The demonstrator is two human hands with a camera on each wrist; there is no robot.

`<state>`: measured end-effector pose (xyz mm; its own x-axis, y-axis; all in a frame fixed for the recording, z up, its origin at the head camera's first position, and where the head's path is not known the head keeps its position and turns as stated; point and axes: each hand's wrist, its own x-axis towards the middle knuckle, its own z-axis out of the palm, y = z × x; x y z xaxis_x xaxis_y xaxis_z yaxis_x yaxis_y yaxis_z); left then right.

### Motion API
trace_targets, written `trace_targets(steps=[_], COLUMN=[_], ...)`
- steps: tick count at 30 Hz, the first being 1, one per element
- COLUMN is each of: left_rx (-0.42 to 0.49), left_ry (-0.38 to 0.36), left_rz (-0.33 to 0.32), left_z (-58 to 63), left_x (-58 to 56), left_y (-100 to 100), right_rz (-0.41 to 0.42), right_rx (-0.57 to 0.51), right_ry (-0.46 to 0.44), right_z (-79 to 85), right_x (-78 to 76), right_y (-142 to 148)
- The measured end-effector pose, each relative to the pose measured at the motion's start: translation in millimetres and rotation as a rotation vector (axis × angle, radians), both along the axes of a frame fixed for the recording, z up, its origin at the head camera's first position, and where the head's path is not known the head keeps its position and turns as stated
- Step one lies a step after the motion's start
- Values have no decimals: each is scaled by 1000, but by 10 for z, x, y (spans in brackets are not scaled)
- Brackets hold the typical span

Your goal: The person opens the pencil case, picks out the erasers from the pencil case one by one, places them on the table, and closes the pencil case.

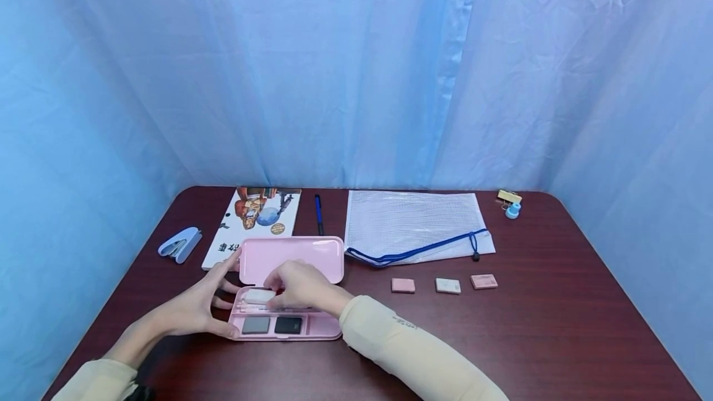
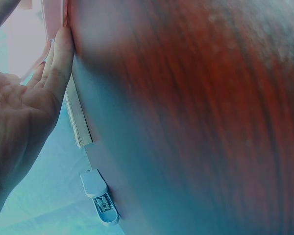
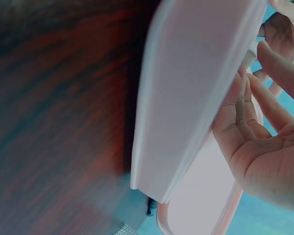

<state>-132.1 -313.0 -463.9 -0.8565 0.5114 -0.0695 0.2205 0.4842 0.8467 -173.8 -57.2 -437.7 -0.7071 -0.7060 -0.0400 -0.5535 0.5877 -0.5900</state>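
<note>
Far left on the dark red-brown wood-grain surface point(image 1: 557, 327), a pale-blue plastic stapler point(image 1: 179, 244) sits near the left edge! Next, by the far edge, there's a white paper book with a coloured picture cover point(image 1: 253, 221). In comes the left hand point(image 1: 192, 308), fingers and thumb spread apart, touching the left end of a glossy pink plastic pencil case point(image 1: 312, 258), lid open, on the surface's left half. Inside its near compartment: a grey rectangular block point(image 1: 255, 325), then a black rectangular block point(image 1: 288, 325). Over the far compartment, the right hand point(image 1: 303, 286) pinches a white rectangular block point(image 1: 259, 296) at the compartment's left end! Behind the case, towards the far edge, lies a slim blue-and-black pen point(image 1: 319, 214); right of that, a white mesh pouch with blue trim point(image 1: 412, 224). Nearer, 3 small blocks in a row: pink point(image 1: 403, 285), white point(image 1: 448, 286), pink point(image 1: 483, 281). And by the far right corner, a small yellow rectangular piece point(image 1: 509, 196) beside a light-blue rounded piece point(image 1: 513, 210).
</note>
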Motion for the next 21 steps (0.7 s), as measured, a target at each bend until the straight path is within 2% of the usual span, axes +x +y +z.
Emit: trace_targets(steps=[7,21], left_rx=[-8,-1], left_ry=[7,10], left_rz=[4,1], left_z=[5,30], left_x=[6,18], left_y=[3,26], right_rz=[-22,-50], right_rx=[19,31], right_ry=[33,35], right_z=[-39,-73], right_x=[13,13], right_y=[-17,-34])
